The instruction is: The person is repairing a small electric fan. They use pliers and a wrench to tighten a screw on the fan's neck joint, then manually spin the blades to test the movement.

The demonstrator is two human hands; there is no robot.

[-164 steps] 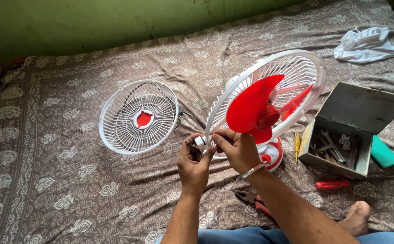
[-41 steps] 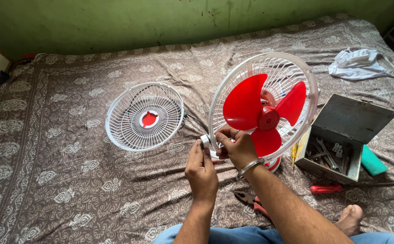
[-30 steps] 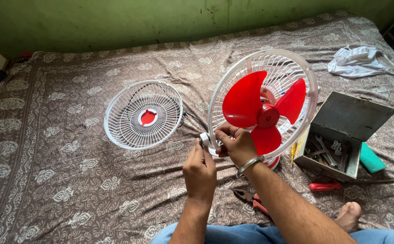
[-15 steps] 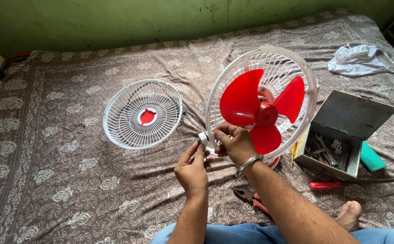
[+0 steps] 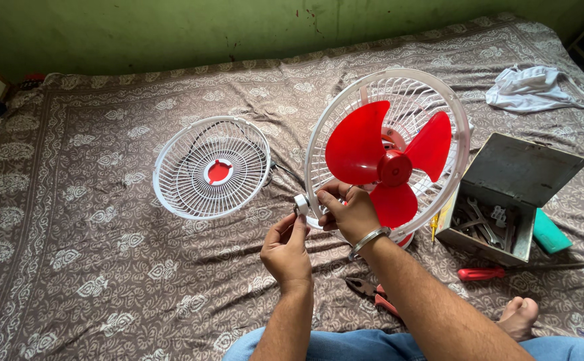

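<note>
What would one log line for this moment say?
left hand: pinching small white part at fan guard rim | right hand: gripping rim | red blades exposed | front grille on bedsheet

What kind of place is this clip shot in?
Probably a room in a home, used as a makeshift repair spot. The person sits on a patterned bedspread spread below a green wall, with a fan and an open toolbox laid on the cloth.

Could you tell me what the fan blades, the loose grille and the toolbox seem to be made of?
Blades: likely plastic, glossy red, smooth moulded look. Grille: thin white ribs, coated wire or plastic; cannot tell which. Toolbox: probably sheet metal, dull grey, flat hinged lid.
</note>
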